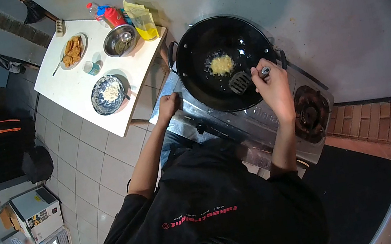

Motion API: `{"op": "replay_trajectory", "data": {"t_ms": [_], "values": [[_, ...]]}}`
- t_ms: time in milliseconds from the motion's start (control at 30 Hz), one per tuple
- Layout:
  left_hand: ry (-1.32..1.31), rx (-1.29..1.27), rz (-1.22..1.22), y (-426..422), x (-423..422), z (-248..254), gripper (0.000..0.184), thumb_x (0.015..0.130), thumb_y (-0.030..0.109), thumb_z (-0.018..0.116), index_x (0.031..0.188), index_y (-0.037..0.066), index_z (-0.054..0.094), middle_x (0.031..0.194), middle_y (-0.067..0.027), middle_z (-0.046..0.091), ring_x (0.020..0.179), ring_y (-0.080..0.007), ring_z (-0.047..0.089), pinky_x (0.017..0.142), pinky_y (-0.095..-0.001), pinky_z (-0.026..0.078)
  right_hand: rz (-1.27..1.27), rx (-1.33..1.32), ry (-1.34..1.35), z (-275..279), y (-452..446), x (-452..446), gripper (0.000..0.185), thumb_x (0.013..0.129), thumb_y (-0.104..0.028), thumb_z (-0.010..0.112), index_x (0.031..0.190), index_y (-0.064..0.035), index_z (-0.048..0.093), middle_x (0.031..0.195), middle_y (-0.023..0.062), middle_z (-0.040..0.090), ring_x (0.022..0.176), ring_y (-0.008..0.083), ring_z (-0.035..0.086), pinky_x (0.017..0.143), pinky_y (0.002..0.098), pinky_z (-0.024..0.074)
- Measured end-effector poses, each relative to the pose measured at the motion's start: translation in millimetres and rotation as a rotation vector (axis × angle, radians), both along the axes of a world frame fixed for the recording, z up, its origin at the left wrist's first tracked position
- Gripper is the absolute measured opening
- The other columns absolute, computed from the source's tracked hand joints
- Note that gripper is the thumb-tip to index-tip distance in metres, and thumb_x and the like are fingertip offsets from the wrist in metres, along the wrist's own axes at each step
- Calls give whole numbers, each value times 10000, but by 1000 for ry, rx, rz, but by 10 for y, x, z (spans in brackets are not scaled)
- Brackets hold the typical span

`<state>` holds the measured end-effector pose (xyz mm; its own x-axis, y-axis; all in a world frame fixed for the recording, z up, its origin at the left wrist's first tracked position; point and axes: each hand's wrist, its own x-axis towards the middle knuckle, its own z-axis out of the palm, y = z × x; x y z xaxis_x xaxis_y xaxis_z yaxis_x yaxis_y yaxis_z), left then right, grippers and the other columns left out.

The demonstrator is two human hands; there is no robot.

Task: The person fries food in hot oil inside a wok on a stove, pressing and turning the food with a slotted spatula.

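A large black wok (200, 87) stands on the metal stove, with a yellow piece of food (222, 65) bubbling in oil inside it. My right hand (274, 86) is closed around the handle of a slotted spatula (239, 83), whose head is in the wok just below and right of the food, apart from it. My left hand (169, 106) is closed near the stove's left edge, below and left of the wok. Between its fingers there may be something dark, which I cannot make out.
On the white table (72, 93) at the left are a plate of fried food (73, 51), a metal bowl (112, 44), a batter bowl (102, 102), a cup (89, 67), bottles and a yellow pouch (141, 20). A second burner (311, 112) lies right of the wok.
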<state>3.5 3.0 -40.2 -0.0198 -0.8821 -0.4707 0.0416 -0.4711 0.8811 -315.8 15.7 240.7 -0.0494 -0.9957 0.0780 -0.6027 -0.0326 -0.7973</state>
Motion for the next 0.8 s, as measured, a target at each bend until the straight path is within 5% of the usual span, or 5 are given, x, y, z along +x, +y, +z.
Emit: {"op": "replay_trajectory", "data": {"t_ms": [800], "values": [[-119, 1, -4, 28, -51, 200, 452, 978, 318, 529, 584, 98, 534, 510, 13, 480, 385, -109, 396, 380, -289, 283, -29, -20, -26, -41, -28, 22, 250, 915, -79, 641, 769, 43, 480, 653, 116, 479, 553, 150, 423, 539, 340, 382]]}}
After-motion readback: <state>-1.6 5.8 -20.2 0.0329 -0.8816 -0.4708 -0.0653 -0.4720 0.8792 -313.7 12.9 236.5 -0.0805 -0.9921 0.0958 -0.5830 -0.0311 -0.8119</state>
